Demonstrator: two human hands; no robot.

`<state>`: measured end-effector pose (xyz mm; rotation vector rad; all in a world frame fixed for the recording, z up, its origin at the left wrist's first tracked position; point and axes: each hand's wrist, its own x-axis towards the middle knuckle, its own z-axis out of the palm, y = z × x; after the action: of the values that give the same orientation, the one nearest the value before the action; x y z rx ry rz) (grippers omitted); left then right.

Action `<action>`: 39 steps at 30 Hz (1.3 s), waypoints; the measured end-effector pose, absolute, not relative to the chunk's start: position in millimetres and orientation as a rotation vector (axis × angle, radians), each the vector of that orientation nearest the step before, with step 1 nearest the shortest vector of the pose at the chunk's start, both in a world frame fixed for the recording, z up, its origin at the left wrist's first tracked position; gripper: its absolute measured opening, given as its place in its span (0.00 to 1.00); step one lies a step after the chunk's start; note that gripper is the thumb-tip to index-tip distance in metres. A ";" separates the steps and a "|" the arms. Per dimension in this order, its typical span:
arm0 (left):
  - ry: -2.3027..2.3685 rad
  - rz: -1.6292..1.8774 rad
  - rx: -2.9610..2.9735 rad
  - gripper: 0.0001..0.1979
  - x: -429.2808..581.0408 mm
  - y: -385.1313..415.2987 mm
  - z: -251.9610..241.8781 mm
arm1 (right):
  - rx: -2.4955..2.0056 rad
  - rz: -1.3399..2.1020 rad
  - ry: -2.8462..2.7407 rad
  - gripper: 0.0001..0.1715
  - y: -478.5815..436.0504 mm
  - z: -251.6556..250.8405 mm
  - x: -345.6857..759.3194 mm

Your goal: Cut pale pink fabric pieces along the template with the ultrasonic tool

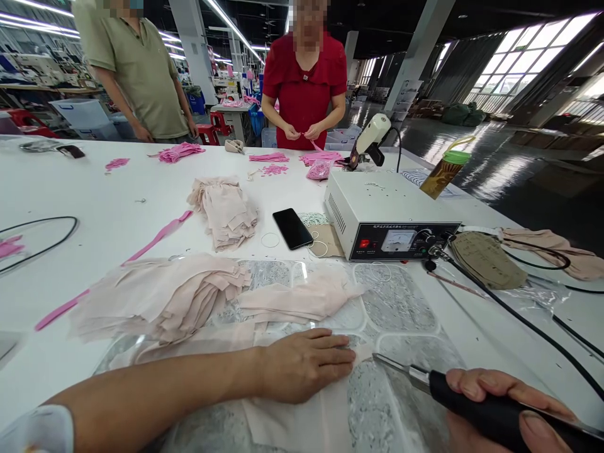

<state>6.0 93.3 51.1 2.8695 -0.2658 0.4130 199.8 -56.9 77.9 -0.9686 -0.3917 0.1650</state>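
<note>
Left hand (309,365) flat on cloth (325,415); right hand (523,395) closed round tool (486,409). Cloth appears unfinished; status of stack (224,211) unclear.

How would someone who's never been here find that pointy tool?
On the white table, find the grey patterned mat. Over its right side, the tool points left at pale cloth. Its black handle and thin silver tip set it apart from the cloth.

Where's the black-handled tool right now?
Head view, lower right: the black-handled tool is in the right hand, its metal tip just right of the left hand.
</note>
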 end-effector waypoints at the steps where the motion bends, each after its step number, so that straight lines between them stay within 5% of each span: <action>1: -0.262 0.407 2.869 0.18 6.1 93.3 51.2 | -0.976 0.153 -0.381 0.07 -55.3 80.0 198.1; 39: -0.284 0.457 2.898 0.18 7.9 93.1 50.1 | -1.030 0.236 -0.460 0.08 -35.7 100.5 183.0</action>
<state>7.9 93.1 50.1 2.8979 -0.2842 0.4573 183.0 -35.7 100.5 -1.0304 -0.4596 0.2363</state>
